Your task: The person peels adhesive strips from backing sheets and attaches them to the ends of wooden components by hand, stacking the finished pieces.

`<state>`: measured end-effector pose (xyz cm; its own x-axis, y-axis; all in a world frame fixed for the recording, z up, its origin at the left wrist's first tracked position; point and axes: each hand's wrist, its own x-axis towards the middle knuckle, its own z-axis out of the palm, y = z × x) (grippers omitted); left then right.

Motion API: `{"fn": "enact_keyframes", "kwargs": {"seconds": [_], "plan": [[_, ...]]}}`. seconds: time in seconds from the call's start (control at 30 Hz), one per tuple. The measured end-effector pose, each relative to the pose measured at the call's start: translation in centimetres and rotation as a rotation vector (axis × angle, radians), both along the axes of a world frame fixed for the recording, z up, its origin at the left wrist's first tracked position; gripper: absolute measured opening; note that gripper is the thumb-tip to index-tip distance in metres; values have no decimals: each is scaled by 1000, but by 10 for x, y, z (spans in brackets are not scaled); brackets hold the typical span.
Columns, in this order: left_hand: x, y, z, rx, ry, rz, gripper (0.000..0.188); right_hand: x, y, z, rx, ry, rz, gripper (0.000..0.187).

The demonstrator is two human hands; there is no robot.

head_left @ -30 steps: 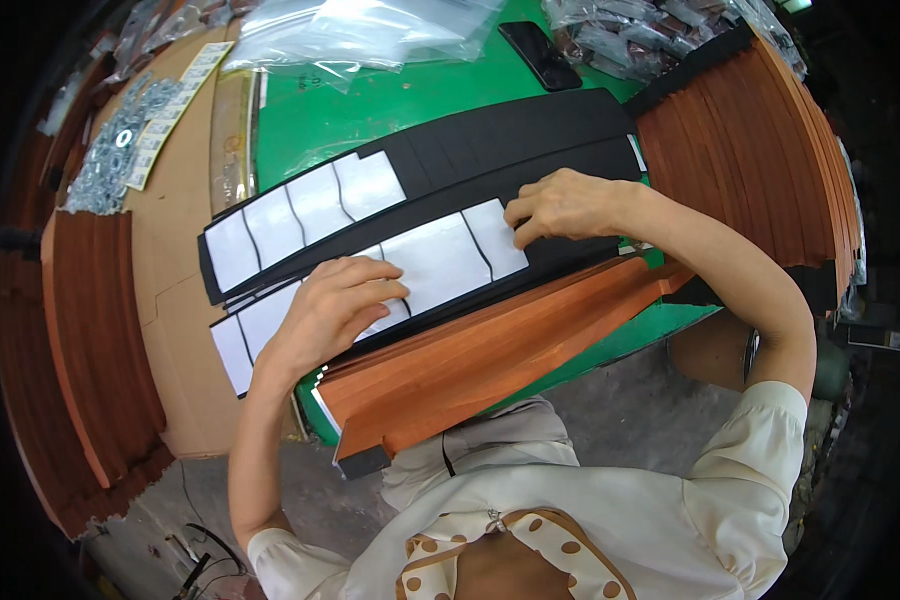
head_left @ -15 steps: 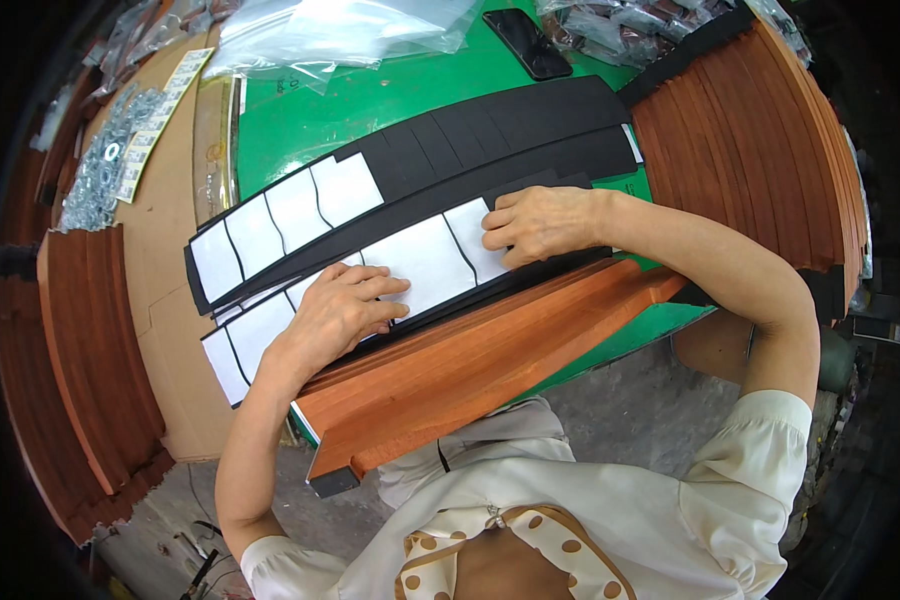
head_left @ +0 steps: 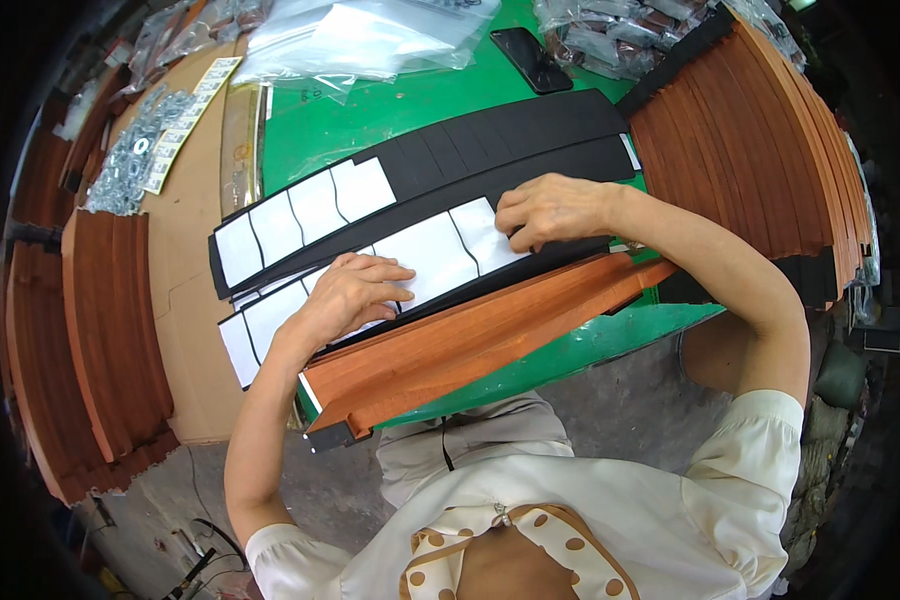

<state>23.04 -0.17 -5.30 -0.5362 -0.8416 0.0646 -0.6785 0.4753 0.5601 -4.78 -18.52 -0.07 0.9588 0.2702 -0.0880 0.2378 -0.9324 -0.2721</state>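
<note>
A black strip with white facing pieces (head_left: pixel 432 262), divided by dark lines, lies slanted in front of me. My left hand (head_left: pixel 355 298) rests on its left part, fingers spread and pressing down. At the right end of the white facing, my right hand (head_left: pixel 555 213) has its fingers curled in and pinches the white edge; the fingertips are partly hidden. Just beyond lies a black strip stack (head_left: pixel 510 135), with a second row of white pieces (head_left: pixel 305 220) at its left. On the near side is a reddish-brown wood-look moulding (head_left: pixel 470 325), partly under my left wrist.
Brown slat stacks stand at the left (head_left: pixel 110 340) and right (head_left: pixel 730 140). A black phone (head_left: pixel 530 60), clear plastic bags (head_left: pixel 370 40) and bagged parts (head_left: pixel 610 35) lie at the back of the green table (head_left: pixel 410 100). Small metal hardware (head_left: pixel 135 150) sits on the cardboard (head_left: pixel 195 300).
The whole view has shifted slightly, moving the table's contents a little to the right at the left side. Both hands keep nearly the same places on the white-faced strip.
</note>
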Motion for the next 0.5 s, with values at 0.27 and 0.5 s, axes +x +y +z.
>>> {"fn": "enact_keyframes", "kwargs": {"seconds": [0.27, 0.5], "plan": [[1, -1, 3, 14, -11, -45, 28, -26, -11, 65, 316, -261, -631, 22], [37, 15, 16, 377, 615, 486, 28, -44, 53, 100, 993, -620, -1259, 16]]}}
